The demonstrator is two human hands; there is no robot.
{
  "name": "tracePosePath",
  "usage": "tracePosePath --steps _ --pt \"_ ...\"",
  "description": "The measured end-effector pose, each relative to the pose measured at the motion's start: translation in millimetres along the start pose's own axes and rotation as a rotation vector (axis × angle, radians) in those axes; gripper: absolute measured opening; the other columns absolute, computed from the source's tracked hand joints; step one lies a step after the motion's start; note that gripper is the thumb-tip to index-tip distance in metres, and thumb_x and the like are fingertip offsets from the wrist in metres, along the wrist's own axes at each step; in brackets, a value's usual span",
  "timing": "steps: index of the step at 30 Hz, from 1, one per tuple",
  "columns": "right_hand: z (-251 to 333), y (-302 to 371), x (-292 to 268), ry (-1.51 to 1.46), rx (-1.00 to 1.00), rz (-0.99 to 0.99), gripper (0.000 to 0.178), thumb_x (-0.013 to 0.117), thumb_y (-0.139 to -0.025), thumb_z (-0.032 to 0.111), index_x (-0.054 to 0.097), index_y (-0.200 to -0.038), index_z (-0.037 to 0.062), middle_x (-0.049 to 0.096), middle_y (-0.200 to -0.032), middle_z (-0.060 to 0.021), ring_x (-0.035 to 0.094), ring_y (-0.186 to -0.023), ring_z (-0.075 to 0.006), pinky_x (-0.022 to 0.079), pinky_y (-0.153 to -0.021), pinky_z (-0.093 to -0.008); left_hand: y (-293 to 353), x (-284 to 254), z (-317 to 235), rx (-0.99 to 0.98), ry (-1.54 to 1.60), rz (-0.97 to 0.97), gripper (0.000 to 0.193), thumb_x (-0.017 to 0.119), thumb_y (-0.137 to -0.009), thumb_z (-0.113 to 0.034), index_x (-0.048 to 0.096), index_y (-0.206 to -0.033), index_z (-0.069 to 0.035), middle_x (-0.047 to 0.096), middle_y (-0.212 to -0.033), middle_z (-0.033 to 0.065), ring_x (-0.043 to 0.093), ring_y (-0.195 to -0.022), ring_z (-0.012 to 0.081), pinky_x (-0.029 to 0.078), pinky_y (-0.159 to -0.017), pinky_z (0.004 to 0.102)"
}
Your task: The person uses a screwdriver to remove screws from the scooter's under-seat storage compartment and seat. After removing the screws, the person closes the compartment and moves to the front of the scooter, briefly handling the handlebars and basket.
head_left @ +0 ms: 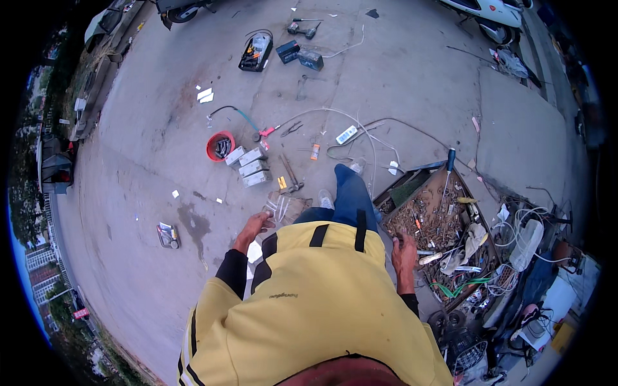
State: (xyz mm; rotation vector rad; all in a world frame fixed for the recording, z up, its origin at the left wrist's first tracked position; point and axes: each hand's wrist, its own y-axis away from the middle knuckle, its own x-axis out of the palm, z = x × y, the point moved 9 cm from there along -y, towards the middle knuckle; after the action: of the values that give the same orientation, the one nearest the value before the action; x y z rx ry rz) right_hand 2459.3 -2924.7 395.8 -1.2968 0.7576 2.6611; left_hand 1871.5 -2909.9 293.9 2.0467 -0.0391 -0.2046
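Observation:
My left hand (256, 228) hangs beside my left thigh, fingers apart, with nothing visible in it. Just past its fingertips lies a brownish flat piece with white stripes (288, 207), perhaps a bag. My right hand (405, 255) is also open, fingers spread, at the near left edge of a shallow wooden tray (381, 195). I cannot tell whether it touches the tray. Loose screws and small metal parts (421, 222) fill the tray, along with a long blue-handled screwdriver (449, 168), a pale glove (474, 239) and green strips (450, 291).
Ahead on the concrete are a hammer (291, 175), several grey boxes (255, 168), a red bowl (212, 154) of dark parts, pliers (292, 128) and a white power strip (346, 134). Cables (335, 110) cross the ground. Farther off lie a tool case (255, 53) and a drill (302, 29).

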Motion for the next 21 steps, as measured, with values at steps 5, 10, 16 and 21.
tracePosePath --steps 5,10,16,21 --pt "70.7 -95.3 -19.3 -0.083 -0.024 -0.020 0.019 0.065 -0.096 0.020 0.074 -0.101 0.0034 0.073 -0.095 -0.0190 0.070 -0.086 -0.0386 0.055 -0.080 -0.0478 -65.3 66.3 -208.7 0.321 -0.417 0.136 0.045 0.062 -0.103 -0.034 0.067 -0.127 0.004 0.077 -0.096 0.0120 0.071 -0.094 0.0191 0.053 -0.090 0.0358" --pt "144.2 -249.8 -68.0 -0.091 -0.106 -0.017 0.020 0.067 -0.096 0.018 0.074 -0.102 0.0002 0.074 -0.095 -0.0203 0.071 -0.090 -0.0408 0.055 -0.081 -0.0467 -103.0 149.9 -345.7 0.499 -0.863 0.212 0.041 0.061 -0.100 -0.031 0.069 -0.124 0.001 0.074 -0.113 0.0226 0.070 -0.109 0.0399 0.053 -0.096 0.0457" --pt "158.2 -475.8 -26.5 0.127 0.011 0.280 0.027 0.065 -0.095 0.030 0.076 -0.101 0.0058 0.075 -0.101 -0.0223 0.070 -0.098 -0.0437 0.055 -0.085 -0.0539 -185.0 202.1 -478.1 0.489 -0.933 0.097 0.030 0.064 -0.098 -0.029 0.074 -0.114 -0.005 0.074 -0.110 0.0217 0.067 -0.109 0.0412 0.053 -0.096 0.0492" --pt "102.7 -644.5 62.4 0.190 0.194 0.428 0.031 0.067 -0.094 0.031 0.078 -0.106 0.0052 0.075 -0.108 -0.0252 0.071 -0.105 -0.0433 0.057 -0.093 -0.0517 -297.3 254.9 -516.6 0.448 -1.128 0.354 0.029 0.063 -0.100 -0.029 0.072 -0.116 -0.007 0.074 -0.103 0.0186 0.068 -0.106 0.0390 0.053 -0.094 0.0475"
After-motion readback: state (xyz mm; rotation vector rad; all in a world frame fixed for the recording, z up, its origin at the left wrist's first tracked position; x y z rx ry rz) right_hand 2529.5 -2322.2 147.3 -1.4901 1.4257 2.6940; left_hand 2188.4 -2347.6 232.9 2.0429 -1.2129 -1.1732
